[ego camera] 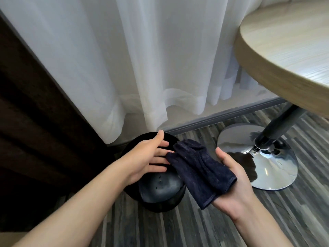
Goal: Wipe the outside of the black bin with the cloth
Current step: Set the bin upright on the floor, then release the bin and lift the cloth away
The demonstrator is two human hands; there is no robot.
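Note:
A round black bin [156,198] stands on the floor below me, its open top facing up and its inside bare. My right hand [235,186] lies palm up just right of the bin, with a folded dark blue cloth [199,168] draped across its palm and fingers. The cloth's far end hangs over the bin's right rim. My left hand [151,157] hovers over the bin's mouth, fingers spread, fingertips touching the cloth's left edge.
A white sheer curtain [142,68] hangs behind the bin, and a dark brown drape [35,122] falls on the left. A round wooden table [293,50] with a chrome base [267,168] stands at the right. Grey plank flooring [169,229] lies in front.

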